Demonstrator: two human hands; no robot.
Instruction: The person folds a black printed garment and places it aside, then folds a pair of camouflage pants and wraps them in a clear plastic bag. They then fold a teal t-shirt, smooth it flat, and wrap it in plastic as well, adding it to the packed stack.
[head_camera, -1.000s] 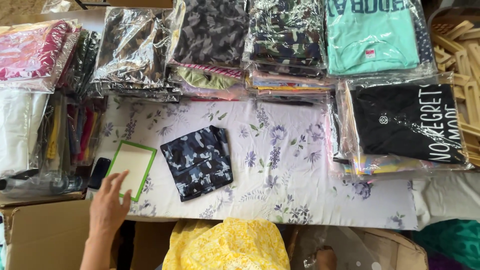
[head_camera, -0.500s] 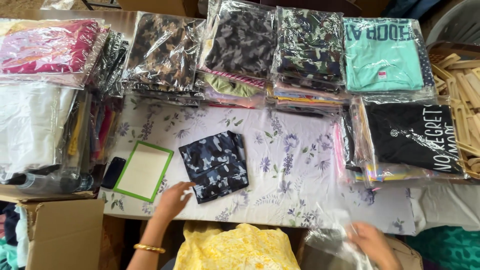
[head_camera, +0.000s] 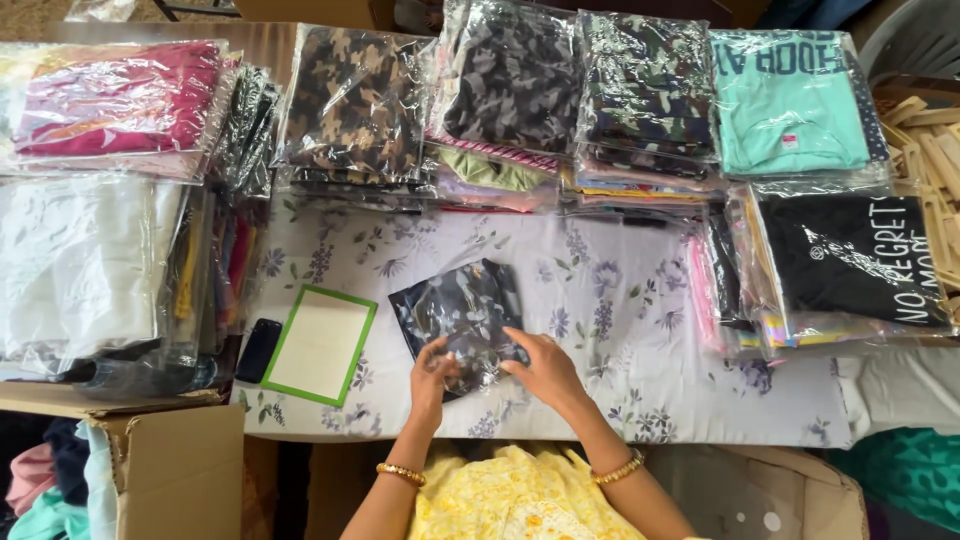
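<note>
one cardboard box (head_camera: 170, 470) at the left edge, one black phone (head_camera: 259, 350), one green-edged card (head_camera: 322, 345), then one dark floral garment (head_camera: 462, 318) mid-table under clear plastic. left hand (head_camera: 432, 382) pinches its near edge, right hand (head_camera: 545, 368) lies fingers spread on it.

Open floral tablecloth (head_camera: 620, 320) lies right of the dark folded garment (head_camera: 460, 315). Stacked bagged clothes (head_camera: 500, 110) wall off the far edge (and both sides); a green-bordered board (head_camera: 320, 345) and phone (head_camera: 258, 350) crowd the left.
</note>
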